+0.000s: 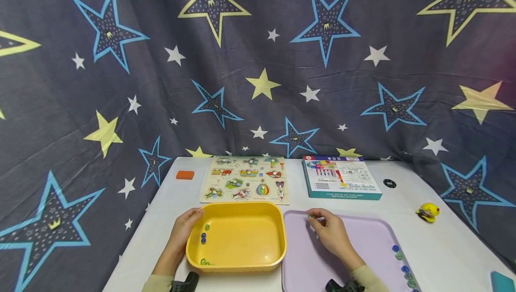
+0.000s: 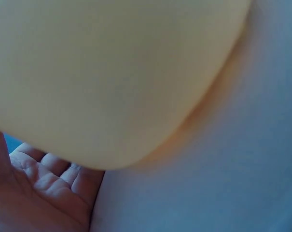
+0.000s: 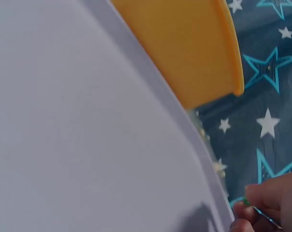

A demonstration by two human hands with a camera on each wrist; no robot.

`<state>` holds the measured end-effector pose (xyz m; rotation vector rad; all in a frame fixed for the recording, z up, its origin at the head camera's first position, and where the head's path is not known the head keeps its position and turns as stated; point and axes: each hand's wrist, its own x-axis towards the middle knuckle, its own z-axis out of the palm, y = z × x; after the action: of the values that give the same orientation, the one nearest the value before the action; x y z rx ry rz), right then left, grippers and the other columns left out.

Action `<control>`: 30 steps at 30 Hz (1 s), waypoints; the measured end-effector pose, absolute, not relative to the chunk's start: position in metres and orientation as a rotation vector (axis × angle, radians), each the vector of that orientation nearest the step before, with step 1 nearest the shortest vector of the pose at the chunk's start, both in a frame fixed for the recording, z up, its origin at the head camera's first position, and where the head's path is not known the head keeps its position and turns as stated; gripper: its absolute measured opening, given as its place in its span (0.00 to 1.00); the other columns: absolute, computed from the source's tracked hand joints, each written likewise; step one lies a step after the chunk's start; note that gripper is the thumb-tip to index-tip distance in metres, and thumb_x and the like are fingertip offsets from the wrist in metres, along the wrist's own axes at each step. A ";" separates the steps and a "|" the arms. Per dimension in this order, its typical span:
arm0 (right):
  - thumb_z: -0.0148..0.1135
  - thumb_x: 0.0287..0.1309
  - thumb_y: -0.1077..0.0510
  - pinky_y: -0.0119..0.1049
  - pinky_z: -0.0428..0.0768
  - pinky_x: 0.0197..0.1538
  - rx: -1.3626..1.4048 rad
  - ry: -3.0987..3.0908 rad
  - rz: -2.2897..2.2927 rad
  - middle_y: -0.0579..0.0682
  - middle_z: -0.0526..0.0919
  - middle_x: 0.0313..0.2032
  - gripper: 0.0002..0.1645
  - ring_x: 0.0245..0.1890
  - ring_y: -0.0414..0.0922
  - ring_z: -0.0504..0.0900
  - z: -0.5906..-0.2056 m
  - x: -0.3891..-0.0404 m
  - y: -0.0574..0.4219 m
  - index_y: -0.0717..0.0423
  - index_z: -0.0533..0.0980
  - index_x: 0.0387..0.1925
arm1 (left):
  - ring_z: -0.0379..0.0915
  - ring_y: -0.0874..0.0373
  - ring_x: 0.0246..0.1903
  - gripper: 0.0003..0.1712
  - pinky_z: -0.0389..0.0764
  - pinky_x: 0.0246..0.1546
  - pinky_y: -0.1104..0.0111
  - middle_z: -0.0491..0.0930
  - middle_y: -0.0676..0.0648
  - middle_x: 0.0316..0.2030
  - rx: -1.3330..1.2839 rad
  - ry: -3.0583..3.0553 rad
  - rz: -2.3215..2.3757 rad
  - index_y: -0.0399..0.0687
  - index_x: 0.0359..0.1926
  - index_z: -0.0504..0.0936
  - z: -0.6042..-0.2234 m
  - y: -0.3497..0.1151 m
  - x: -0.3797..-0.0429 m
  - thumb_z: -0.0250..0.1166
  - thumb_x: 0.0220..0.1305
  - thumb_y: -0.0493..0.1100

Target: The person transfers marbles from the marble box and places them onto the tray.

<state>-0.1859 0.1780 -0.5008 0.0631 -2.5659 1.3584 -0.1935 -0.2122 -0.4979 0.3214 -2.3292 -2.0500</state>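
Note:
A yellow plastic tub [image 1: 242,267] stands tilted on the table, its left rim gripped by my left hand [image 1: 183,229]. In the left wrist view, the fingers [image 2: 49,164] lie against the tub's side [image 2: 112,96]. Inside it are blue marbles [image 1: 203,238] and green marbles [image 1: 204,262] along the left side. Over the far left part of a lavender tray [image 1: 298,256], my right hand [image 1: 331,234] pinches a small green marble [image 3: 246,202] between thumb and fingertips. Several blue and green marbles [image 1: 405,269] sit along the tray's right edge.
Behind the tub lies a wooden picture puzzle board [image 1: 246,180], with a boxed set [image 1: 342,178] to its right. An orange block [image 1: 185,175], a black disc [image 1: 389,183], a yellow toy duck [image 1: 428,212] and a teal object [image 1: 501,281] are around the edges. A star-patterned curtain [image 1: 258,59] hangs behind.

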 end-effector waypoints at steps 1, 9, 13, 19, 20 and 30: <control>0.61 0.51 0.63 0.31 0.72 0.20 0.056 -2.581 1.350 0.47 0.79 0.32 0.11 0.20 0.38 0.73 -0.503 -0.186 0.179 0.52 0.79 0.38 | 0.72 0.54 0.41 0.29 0.73 0.41 0.70 0.77 0.43 0.43 0.318 -2.328 -2.053 0.41 0.49 0.76 -0.498 -0.212 -0.193 0.58 0.57 0.59; 0.68 0.44 0.59 0.32 0.75 0.34 0.081 -2.666 1.109 0.40 0.82 0.30 0.09 0.29 0.36 0.76 -0.514 -0.186 0.179 0.45 0.81 0.32 | 0.72 0.54 0.41 0.28 0.74 0.41 0.69 0.77 0.44 0.43 0.305 -2.321 -2.058 0.42 0.47 0.77 -0.502 -0.212 -0.195 0.58 0.56 0.60; 0.70 0.41 0.59 0.31 0.72 0.30 0.123 -2.662 1.054 0.39 0.80 0.28 0.10 0.26 0.36 0.73 -0.517 -0.186 0.178 0.44 0.80 0.29 | 0.72 0.54 0.41 0.27 0.74 0.41 0.69 0.78 0.45 0.42 0.322 -2.328 -2.047 0.43 0.46 0.77 -0.503 -0.212 -0.196 0.58 0.56 0.60; 0.70 0.40 0.59 0.29 0.69 0.28 0.139 -2.679 1.014 0.38 0.78 0.26 0.10 0.24 0.35 0.70 -0.517 -0.185 0.176 0.44 0.80 0.29 | 0.72 0.55 0.41 0.27 0.74 0.41 0.69 0.78 0.44 0.42 0.322 -2.335 -2.037 0.43 0.47 0.77 -0.502 -0.213 -0.194 0.58 0.56 0.60; 0.70 0.40 0.59 0.29 0.69 0.28 0.141 -2.681 1.013 0.38 0.77 0.26 0.10 0.24 0.36 0.70 -0.517 -0.185 0.176 0.44 0.80 0.29 | 0.72 0.54 0.41 0.27 0.73 0.42 0.70 0.78 0.44 0.42 0.319 -2.334 -2.036 0.43 0.47 0.77 -0.502 -0.213 -0.194 0.57 0.57 0.59; 0.69 0.40 0.60 0.28 0.69 0.27 0.147 -2.694 1.050 0.38 0.74 0.23 0.11 0.23 0.36 0.69 -0.516 -0.185 0.178 0.47 0.81 0.31 | 0.72 0.54 0.42 0.28 0.73 0.43 0.69 0.77 0.43 0.43 0.300 -2.330 -2.054 0.41 0.48 0.76 -0.500 -0.212 -0.195 0.57 0.58 0.59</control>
<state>-0.1851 0.1779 -0.5162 0.1465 -2.6935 1.0499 -0.1948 -0.2120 -0.4998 0.3001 -2.3297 -2.0537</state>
